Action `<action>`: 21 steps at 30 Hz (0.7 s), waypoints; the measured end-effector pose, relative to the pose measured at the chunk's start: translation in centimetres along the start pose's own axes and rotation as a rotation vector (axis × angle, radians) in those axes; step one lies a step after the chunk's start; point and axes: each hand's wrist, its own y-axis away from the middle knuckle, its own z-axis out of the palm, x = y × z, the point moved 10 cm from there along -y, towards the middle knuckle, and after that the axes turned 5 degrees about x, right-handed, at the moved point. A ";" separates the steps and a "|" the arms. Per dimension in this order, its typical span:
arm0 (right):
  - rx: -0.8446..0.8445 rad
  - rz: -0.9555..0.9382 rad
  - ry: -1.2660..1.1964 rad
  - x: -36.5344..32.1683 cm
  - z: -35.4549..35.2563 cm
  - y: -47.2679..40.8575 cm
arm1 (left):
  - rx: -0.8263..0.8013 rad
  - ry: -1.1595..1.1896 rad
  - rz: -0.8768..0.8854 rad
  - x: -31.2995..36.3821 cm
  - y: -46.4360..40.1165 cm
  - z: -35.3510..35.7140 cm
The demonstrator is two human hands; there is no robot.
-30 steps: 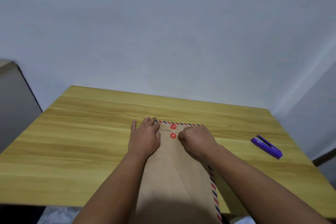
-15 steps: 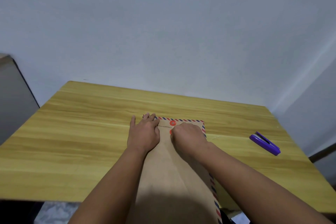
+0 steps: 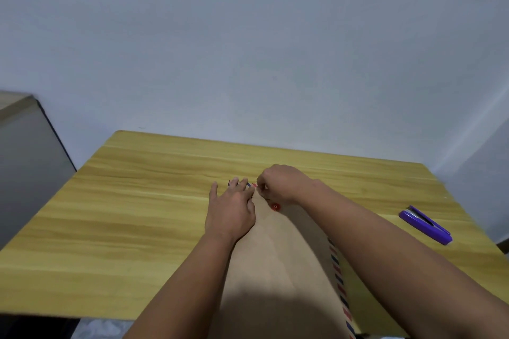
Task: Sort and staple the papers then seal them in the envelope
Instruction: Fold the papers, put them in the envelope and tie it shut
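Step in hand: judged from the layout, winding the closure string around the red button discs to seal the kraft envelope (image 3: 278,264).
Envelope: lies flat on the wooden table (image 3: 137,228), running from the near edge toward 12 o'clock, its striped border showing along the right side.
Left hand (image 3: 231,212): fingers straight and spread, pressing flat on the flap end, at 9 o'clock of the lower red button (image 3: 275,206).
Right hand (image 3: 281,184): fingers curled in a narrow pinch at 12 o'clock of that button; a thin dark string seems to run from it, though too fine to confirm.
Upper button: hidden under the hands.
Papers: not visible, presumably inside.
Stapler (image 3: 425,224): purple, idle at 3 o'clock, well apart.
Doing it well: hold the flap pinned, keep the string taut, loop closely under each disc so the turns do not slip off.
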 end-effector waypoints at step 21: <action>0.244 0.045 -0.045 2.9 0.0 8.1 | 0.008 0.013 -0.033 -0.2 0.1 0.2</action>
